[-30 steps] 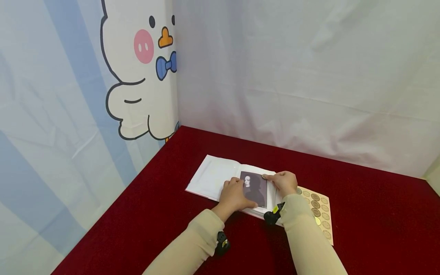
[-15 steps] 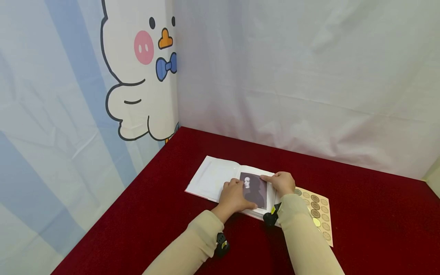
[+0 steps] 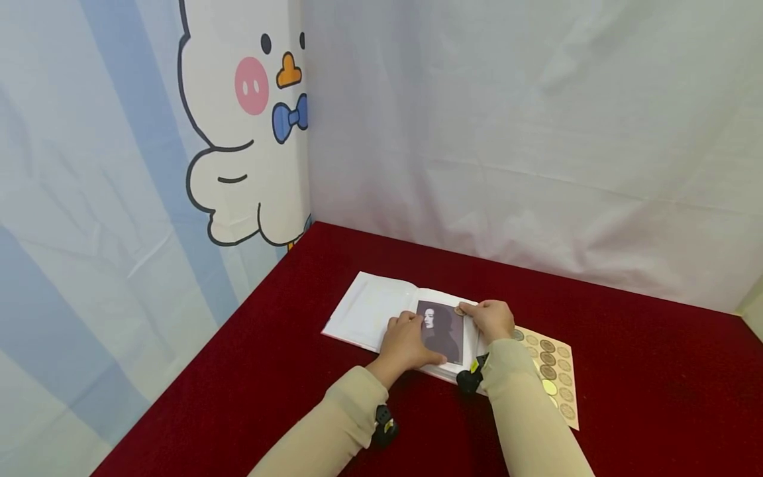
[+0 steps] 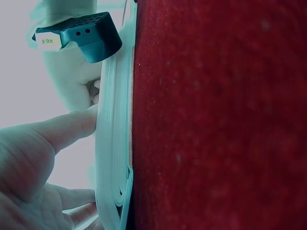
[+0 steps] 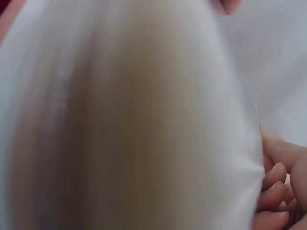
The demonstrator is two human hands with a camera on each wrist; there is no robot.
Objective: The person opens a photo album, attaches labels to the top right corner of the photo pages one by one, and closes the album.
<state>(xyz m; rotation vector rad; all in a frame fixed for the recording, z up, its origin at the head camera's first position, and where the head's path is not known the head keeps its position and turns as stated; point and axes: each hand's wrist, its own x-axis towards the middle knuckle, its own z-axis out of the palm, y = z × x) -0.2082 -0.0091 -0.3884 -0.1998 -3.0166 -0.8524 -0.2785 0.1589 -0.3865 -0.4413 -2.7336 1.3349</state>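
Note:
A white-paged book (image 3: 369,303) lies open in the head view, with a dark portrait photo (image 3: 444,334) on its right page. My left hand (image 3: 405,341) rests on the book, fingers at the photo's left side and thumb on its lower edge. A small round brown sticker (image 3: 459,310) sits on the photo's upper right corner, right at the fingertips of my right hand (image 3: 493,319). In the right wrist view, a blurred white page (image 5: 192,143) bulges near the camera. The right hand's curled fingers (image 5: 273,196) hold its creased edge.
A cream sheet of round seal-like stickers (image 3: 563,374) lies right of the book, partly under the right forearm. Dark red cloth (image 3: 286,371) covers the table. A white curtain (image 3: 524,132) and a cartoon-printed curtain (image 3: 250,165) stand behind and at left.
The right fingers covered the photo's corner half a second ago; they have drawn slightly right, and the round sticker shows there. My left hand keeps its place on the book.

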